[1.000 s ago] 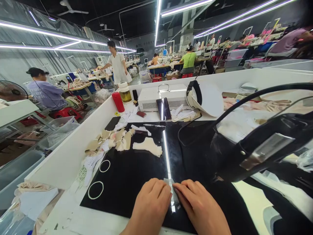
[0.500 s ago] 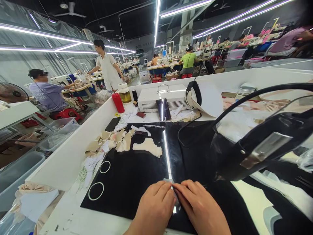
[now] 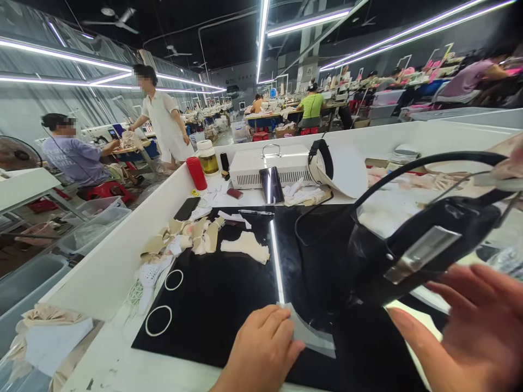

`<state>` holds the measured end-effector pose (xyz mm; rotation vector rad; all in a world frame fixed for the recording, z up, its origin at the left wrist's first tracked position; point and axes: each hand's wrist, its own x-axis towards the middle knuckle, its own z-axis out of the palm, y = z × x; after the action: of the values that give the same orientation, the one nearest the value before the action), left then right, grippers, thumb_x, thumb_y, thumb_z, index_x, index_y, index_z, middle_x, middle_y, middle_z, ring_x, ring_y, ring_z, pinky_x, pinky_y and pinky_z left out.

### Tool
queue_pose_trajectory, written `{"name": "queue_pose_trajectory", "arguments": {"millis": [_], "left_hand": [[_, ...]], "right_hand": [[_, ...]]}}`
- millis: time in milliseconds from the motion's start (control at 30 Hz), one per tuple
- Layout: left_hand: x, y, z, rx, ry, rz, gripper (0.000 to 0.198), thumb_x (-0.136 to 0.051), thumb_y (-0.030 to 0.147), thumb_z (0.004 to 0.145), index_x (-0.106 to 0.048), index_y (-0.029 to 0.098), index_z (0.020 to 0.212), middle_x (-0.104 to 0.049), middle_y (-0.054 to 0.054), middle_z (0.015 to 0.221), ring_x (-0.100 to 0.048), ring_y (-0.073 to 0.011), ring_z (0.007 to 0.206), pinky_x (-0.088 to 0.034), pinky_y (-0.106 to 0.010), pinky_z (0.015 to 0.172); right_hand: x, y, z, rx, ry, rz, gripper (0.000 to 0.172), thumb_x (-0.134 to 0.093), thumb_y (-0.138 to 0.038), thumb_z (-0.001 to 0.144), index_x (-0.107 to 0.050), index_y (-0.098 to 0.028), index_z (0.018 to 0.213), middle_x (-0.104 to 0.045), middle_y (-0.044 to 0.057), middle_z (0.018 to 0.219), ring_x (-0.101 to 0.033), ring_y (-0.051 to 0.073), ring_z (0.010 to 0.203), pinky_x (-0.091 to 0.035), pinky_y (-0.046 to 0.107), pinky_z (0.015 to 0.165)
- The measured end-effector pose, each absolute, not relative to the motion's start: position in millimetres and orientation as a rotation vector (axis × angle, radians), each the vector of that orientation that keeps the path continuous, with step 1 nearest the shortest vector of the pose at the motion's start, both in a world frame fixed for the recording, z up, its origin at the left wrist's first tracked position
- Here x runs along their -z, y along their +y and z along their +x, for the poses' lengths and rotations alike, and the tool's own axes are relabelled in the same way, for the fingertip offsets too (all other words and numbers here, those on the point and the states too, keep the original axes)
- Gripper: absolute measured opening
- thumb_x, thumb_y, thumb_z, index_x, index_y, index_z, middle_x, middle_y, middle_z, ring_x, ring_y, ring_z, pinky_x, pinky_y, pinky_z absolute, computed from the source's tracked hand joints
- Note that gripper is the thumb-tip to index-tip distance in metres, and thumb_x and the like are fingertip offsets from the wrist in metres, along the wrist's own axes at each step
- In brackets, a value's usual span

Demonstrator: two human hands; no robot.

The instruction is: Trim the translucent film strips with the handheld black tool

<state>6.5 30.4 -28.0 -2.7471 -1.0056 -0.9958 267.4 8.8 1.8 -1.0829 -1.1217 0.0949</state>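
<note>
My left hand [image 3: 265, 345] presses closed fingers and thumb on the left end of a translucent, curved strip of sheet material [image 3: 321, 338], which lies on the black mat [image 3: 204, 305]. Held apart to the right, my right hand [image 3: 476, 332] has its fingers and thumb spread with nothing between them. Just above that hand is a large black object [image 3: 376, 272] with a metal plate [image 3: 423, 255] and a thick black cable; its kind is unclear. Under the right hand, partly hidden, lies a pale cream cut piece [image 3: 412, 321].
Beyond the mat's middle lie a cream fabric piece [image 3: 245, 246], a pen [image 3: 256, 213] and tied beige bundles [image 3: 205, 235]. A white vented box [image 3: 269, 166], a phone [image 3: 271, 185] and a white visor [image 3: 347, 169] stand behind. White walls [image 3: 110, 261] edge the table; co-workers are beyond.
My right hand has left the strip, moved right and opened, so more of the strip shows. My left hand stays on it. A standing person in white has shifted left.
</note>
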Motion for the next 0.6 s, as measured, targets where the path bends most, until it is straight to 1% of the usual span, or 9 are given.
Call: {"name": "queue_pose_trajectory", "arguments": {"millis": [33,67,133,167,200,267,367,467,600], "left_hand": [[28.8,30.0,7.2,1.003,-0.991,-2.748,0.036,-0.039,0.036,0.113,-0.067,0.016,0.104,-0.079,-0.006,0.111,-0.077,-0.0228,0.101,-0.067,-0.035,0.087],[29.7,29.8,7.8,1.008,-0.977,-2.746,0.036,-0.039,0.036,0.113,-0.067,0.016,0.103,-0.079,-0.006,0.11,-0.077,-0.023,0.101,-0.067,-0.035,0.086],[31.3,29.9,8.6,1.011,-0.956,-2.738,0.036,-0.039,0.036,0.113,-0.067,0.016,0.102,-0.079,-0.006,0.11,-0.077,-0.0233,0.1,-0.067,-0.035,0.084],[32.0,30.2,8.9,1.009,-0.953,-2.736,0.036,-0.039,0.036,0.112,-0.067,0.016,0.101,-0.079,-0.006,0.11,-0.077,-0.0233,0.099,-0.067,-0.035,0.083],[32.6,30.6,9.0,1.009,-0.95,-2.732,0.036,-0.039,0.035,0.112,-0.067,0.016,0.101,-0.079,-0.006,0.11,-0.077,-0.0231,0.098,-0.067,-0.035,0.082],[33.7,31.6,9.1,1.024,-0.94,-2.719,0.035,-0.04,0.034,0.112,-0.067,0.016,0.1,-0.079,-0.006,0.109,-0.077,-0.0226,0.098,-0.067,-0.035,0.082],[36.1,32.8,9.4,1.05,-0.917,-2.697,0.033,-0.043,0.033,0.111,-0.068,0.016,0.099,-0.079,-0.006,0.108,-0.077,-0.0216,0.097,-0.066,-0.033,0.081],[39.3,33.0,10.9,1.046,-0.901,-2.677,0.027,-0.046,0.028,0.109,-0.068,0.015,0.098,-0.079,-0.007,0.107,-0.077,-0.0212,0.098,-0.067,-0.033,0.081],[41.2,33.1,13.5,1.07,-0.892,-2.654,0.024,-0.048,0.024,0.107,-0.068,0.015,0.096,-0.08,-0.006,0.106,-0.077,-0.0208,0.097,-0.066,-0.031,0.08]], "right_hand": [[-12.8,17.4,266.6,-0.15,-1.096,-1.089,0.095,-0.093,-0.033,0.07,-0.047,-0.044,0.152,-0.05,0.004,0.154,-0.046,0.04,0.142,-0.038,0.06,0.116],[-23.8,25.6,264.2,-0.238,-1.136,-1.113,0.099,-0.094,-0.034,0.068,-0.045,-0.044,0.153,-0.054,0.005,0.151,-0.05,0.04,0.139,-0.044,0.059,0.112],[-42.9,38.7,256.1,-0.362,-1.172,-1.109,0.073,-0.09,-0.039,0.075,-0.058,-0.036,0.141,-0.067,0.008,0.136,-0.066,0.037,0.122,-0.057,0.052,0.098],[-50.1,43.2,251.2,-0.414,-1.174,-1.093,0.059,-0.086,-0.041,0.08,-0.062,-0.033,0.134,-0.072,0.007,0.124,-0.072,0.032,0.109,-0.06,0.046,0.091],[-55.3,46.5,246.0,-0.442,-1.152,-1.076,0.049,-0.082,-0.042,0.084,-0.064,-0.032,0.129,-0.075,0.005,0.112,-0.075,0.027,0.096,-0.062,0.04,0.085],[-60.3,50.2,234.9,-0.465,-1.134,-1.038,0.04,-0.081,-0.041,0.087,-0.065,-0.032,0.122,-0.074,0.0,0.097,-0.073,0.019,0.078,-0.062,0.031,0.074],[-57.6,52.6,216.5,-0.555,-1.175,-0.928,0.045,-0.085,-0.033,0.084,-0.062,-0.031,0.122,-0.071,-0.002,0.094,-0.07,0.016,0.07,-0.061,0.027,0.065],[-49.9,54.3,197.5,-0.673,-1.188,-0.794,0.057,-0.083,-0.026,0.086,-0.055,-0.032,0.135,-0.069,0.0,0.094,-0.069,0.016,0.07,-0.061,0.028,0.061],[-41.2,57.9,178.3,-0.673,-1.129,-0.706,0.048,-0.077,-0.028,0.093,-0.055,-0.031,0.136,-0.066,0.0,0.091,-0.066,0.016,0.07,-0.061,0.03,0.062]]}}
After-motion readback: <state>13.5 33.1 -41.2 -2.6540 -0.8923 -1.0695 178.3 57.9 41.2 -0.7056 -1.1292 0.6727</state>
